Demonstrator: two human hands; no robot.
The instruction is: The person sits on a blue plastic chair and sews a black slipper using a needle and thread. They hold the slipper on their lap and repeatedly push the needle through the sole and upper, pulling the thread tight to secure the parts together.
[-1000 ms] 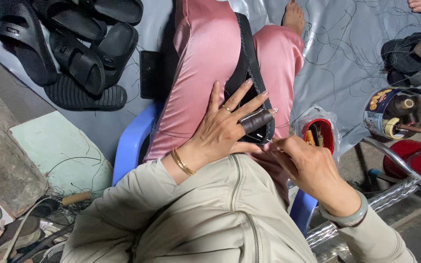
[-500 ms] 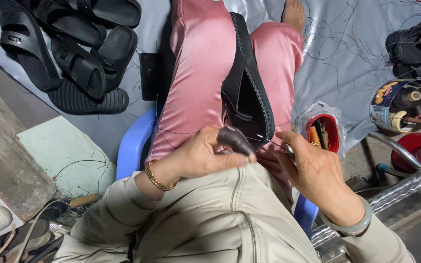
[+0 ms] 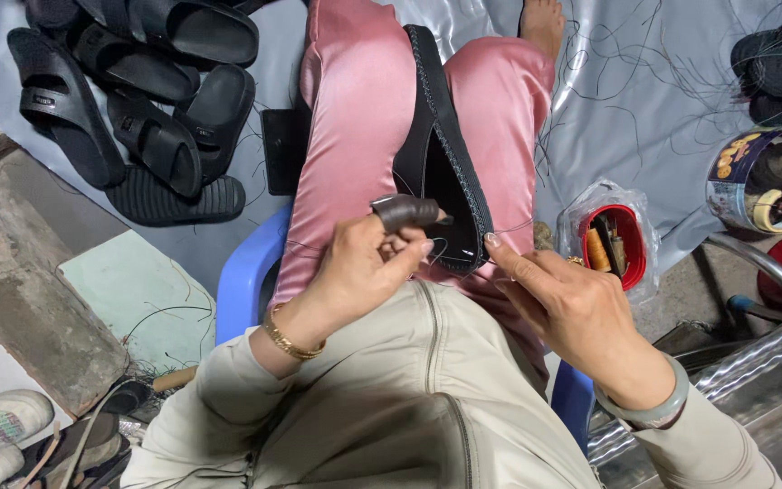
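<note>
A black sandal (image 3: 436, 154) stands on edge between my knees, in pink trousers, its sole rim stitched with pale thread. My left hand (image 3: 364, 267) is curled at the sandal's near end, with a brown leather finger guard (image 3: 405, 211) on one finger. Its fingertips pinch a thin thread that loops by the sandal's edge. My right hand (image 3: 563, 299) comes in from the right, its thumb and forefinger pinched on the thread just at the sandal's near end. I cannot make out a needle.
I sit on a blue plastic chair (image 3: 242, 281). A pile of black sandals (image 3: 138, 118) lies at the upper left on a grey sheet (image 3: 653, 100). A red tool container (image 3: 617, 240) stands at my right knee, a can of thread spools (image 3: 762, 181) further right.
My left hand, which lay flat with spread fingers on the sandal, has pulled back and curled into a pinch at its near end. The right hand stayed by the sandal's edge.
</note>
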